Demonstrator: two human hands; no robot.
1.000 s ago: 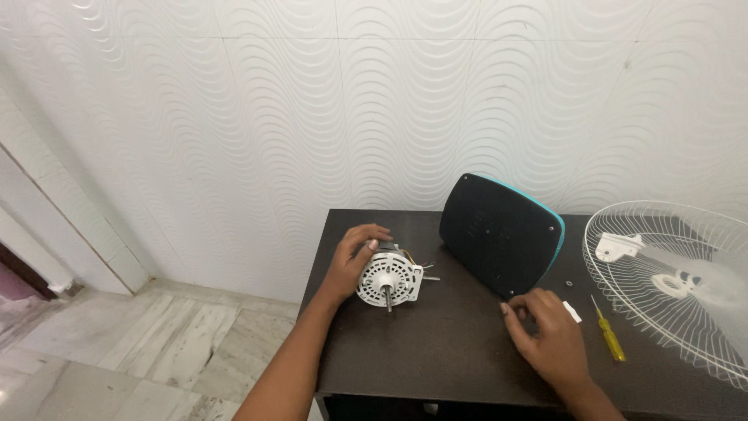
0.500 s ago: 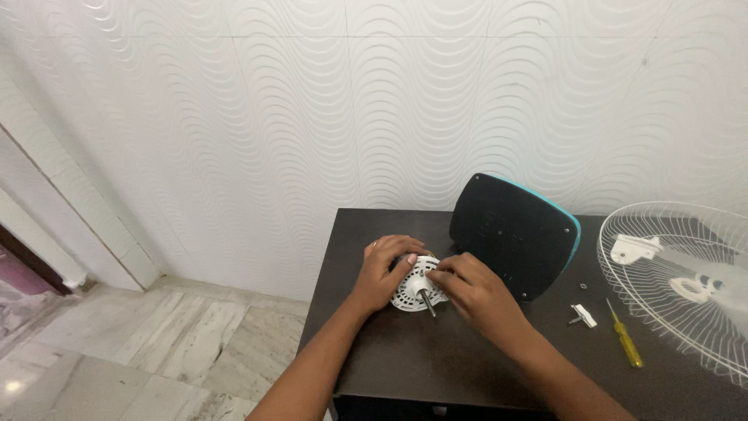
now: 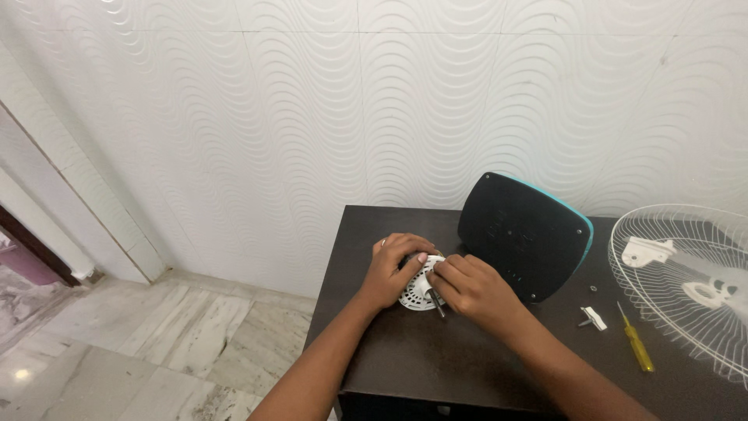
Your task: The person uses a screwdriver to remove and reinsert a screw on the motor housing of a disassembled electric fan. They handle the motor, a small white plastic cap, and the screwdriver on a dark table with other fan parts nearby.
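The dark table (image 3: 483, 366) stands against the white tiled wall (image 3: 327, 101). On it, from big to small: the white wire guard (image 3: 686, 273) at the right edge, the black cover (image 3: 523, 234) with a teal rim propped upright, then the white motor (image 3: 417, 287) near the front left, where both my hands meet. Well to the right lie a yellow screwdriver (image 3: 636, 347) and a small white clip (image 3: 594, 317).

I judge I'm working on the motor's front face, around the dark shaft (image 3: 437, 301) that sticks out toward me. The next move calls for keeping the motor from turning while my fingers work a small part at the face; I can't tell what that part is, since my hand covers it.

My left hand (image 3: 389, 271) is curled about the motor's back and side, fingers wrapped closely, holding it steady on the table. My right hand (image 3: 467, 288) is nearly closed, fingertips pinched together on the motor's face just above the shaft. Whether they have anything between them I cannot tell.
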